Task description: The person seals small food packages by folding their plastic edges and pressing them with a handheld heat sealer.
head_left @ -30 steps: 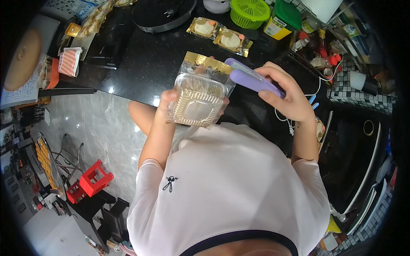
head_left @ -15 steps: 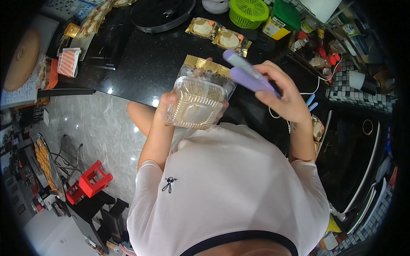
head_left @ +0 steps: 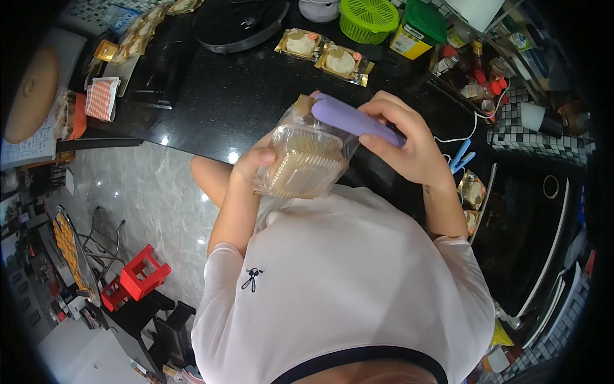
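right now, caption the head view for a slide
Left hand holds a boxed item, right hand a purple tool at the bag's top

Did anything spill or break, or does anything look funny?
I can't see any spills or breaks. What looks like a plug is lying on top of the round black appliance, which is a bit odd. The clear plastic box is tilted, but the left hand is holding it.
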`<action>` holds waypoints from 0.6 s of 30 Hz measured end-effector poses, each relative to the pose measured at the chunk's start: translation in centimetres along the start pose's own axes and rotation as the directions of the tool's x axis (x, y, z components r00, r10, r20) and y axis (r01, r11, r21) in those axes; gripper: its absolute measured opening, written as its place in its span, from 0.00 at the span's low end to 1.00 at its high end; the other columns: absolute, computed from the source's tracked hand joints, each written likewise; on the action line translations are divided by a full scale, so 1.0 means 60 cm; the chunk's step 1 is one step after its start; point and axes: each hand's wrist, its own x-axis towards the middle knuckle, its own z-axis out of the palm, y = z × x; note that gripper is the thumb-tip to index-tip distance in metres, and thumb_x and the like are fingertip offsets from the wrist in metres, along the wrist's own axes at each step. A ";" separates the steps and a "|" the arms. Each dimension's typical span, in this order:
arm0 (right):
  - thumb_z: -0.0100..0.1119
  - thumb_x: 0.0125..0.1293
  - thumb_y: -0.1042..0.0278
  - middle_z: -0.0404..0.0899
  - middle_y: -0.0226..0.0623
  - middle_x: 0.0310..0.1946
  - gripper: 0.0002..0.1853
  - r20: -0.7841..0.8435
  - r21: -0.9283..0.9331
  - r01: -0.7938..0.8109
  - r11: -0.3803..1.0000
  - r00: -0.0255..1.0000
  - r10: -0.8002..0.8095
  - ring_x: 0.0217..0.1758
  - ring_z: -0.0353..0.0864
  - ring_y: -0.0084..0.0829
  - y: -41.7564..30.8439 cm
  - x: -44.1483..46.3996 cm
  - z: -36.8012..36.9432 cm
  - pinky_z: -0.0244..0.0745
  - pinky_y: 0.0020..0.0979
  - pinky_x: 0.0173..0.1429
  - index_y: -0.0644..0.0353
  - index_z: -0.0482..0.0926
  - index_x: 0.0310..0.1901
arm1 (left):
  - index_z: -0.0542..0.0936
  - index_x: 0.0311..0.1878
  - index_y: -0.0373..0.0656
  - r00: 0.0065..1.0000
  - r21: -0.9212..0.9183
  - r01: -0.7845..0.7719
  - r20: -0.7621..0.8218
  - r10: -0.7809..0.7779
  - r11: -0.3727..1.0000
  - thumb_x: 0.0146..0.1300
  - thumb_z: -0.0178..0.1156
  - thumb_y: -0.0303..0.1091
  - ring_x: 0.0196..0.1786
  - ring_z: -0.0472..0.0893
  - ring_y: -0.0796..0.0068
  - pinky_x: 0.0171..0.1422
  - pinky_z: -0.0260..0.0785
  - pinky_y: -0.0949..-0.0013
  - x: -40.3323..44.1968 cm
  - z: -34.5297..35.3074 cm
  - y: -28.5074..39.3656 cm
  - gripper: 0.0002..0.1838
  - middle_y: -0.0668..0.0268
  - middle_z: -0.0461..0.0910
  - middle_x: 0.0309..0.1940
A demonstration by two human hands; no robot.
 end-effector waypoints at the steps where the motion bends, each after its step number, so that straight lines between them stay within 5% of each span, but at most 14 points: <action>1: 0.66 0.56 0.66 0.73 0.32 0.32 0.17 -0.078 0.070 0.004 0.998 0.997 0.002 0.36 0.73 0.27 0.014 -0.002 0.002 0.67 0.29 0.43 0.63 0.76 0.45 | 0.42 0.74 0.42 0.999 0.055 -0.045 -0.003 0.045 0.997 0.29 0.71 0.52 0.55 0.75 0.51 0.56 0.71 0.53 -0.001 -0.004 0.004 0.68 0.48 0.68 0.59; 2: 0.65 0.57 0.65 0.73 0.31 0.33 0.18 -0.155 0.139 0.013 0.990 0.988 0.009 0.37 0.73 0.25 0.031 -0.004 0.001 0.68 0.28 0.45 0.64 0.75 0.47 | 0.43 0.74 0.38 0.991 0.156 -0.135 -0.001 0.137 0.978 0.33 0.71 0.48 0.59 0.73 0.55 0.61 0.66 0.57 -0.004 -0.013 0.012 0.66 0.49 0.67 0.60; 4: 0.61 0.63 0.62 0.74 0.29 0.37 0.19 -0.218 0.328 -0.229 0.917 0.926 0.309 0.36 0.72 0.22 0.043 -0.015 -0.017 0.68 0.23 0.45 0.64 0.73 0.52 | 0.42 0.73 0.34 0.955 0.496 -0.248 -0.021 0.297 0.832 0.38 0.72 0.41 0.62 0.71 0.61 0.66 0.62 0.61 -0.005 -0.003 0.027 0.63 0.52 0.69 0.59; 6: 0.58 0.66 0.60 0.74 0.29 0.37 0.19 -0.172 0.475 -0.353 0.806 0.861 0.478 0.35 0.72 0.19 0.056 -0.032 -0.030 0.67 0.21 0.43 0.65 0.74 0.51 | 0.41 0.73 0.32 0.896 0.867 -0.199 -0.028 0.442 0.458 0.40 0.72 0.36 0.59 0.71 0.65 0.64 0.63 0.60 -0.017 0.032 0.051 0.62 0.55 0.71 0.56; 7: 0.56 0.67 0.58 0.74 0.29 0.36 0.19 -0.157 0.510 -0.371 0.776 0.847 0.508 0.33 0.72 0.18 0.061 -0.043 -0.027 0.67 0.20 0.41 0.66 0.74 0.51 | 0.43 0.73 0.30 0.805 0.914 -0.210 -0.040 0.591 0.347 0.39 0.74 0.32 0.54 0.72 0.64 0.60 0.62 0.58 -0.012 0.049 0.045 0.61 0.57 0.74 0.51; 10: 0.55 0.68 0.58 0.74 0.28 0.36 0.19 -0.003 0.585 -0.448 0.676 0.832 0.555 0.33 0.72 0.17 0.057 -0.057 -0.011 0.67 0.19 0.41 0.65 0.74 0.51 | 0.45 0.72 0.31 0.737 0.985 -0.001 0.116 0.666 -0.171 0.36 0.74 0.33 0.51 0.73 0.60 0.57 0.61 0.59 -0.010 0.053 0.037 0.62 0.56 0.73 0.49; 18: 0.64 0.63 0.63 0.74 0.26 0.32 0.15 -0.173 0.414 -0.396 0.820 0.850 0.498 0.31 0.69 0.14 0.057 -0.050 0.071 0.64 0.19 0.34 0.64 0.78 0.46 | 0.55 0.70 0.33 0.772 0.937 0.031 0.200 0.604 -0.349 0.34 0.75 0.34 0.51 0.71 0.57 0.55 0.60 0.57 0.004 0.060 0.016 0.57 0.56 0.70 0.54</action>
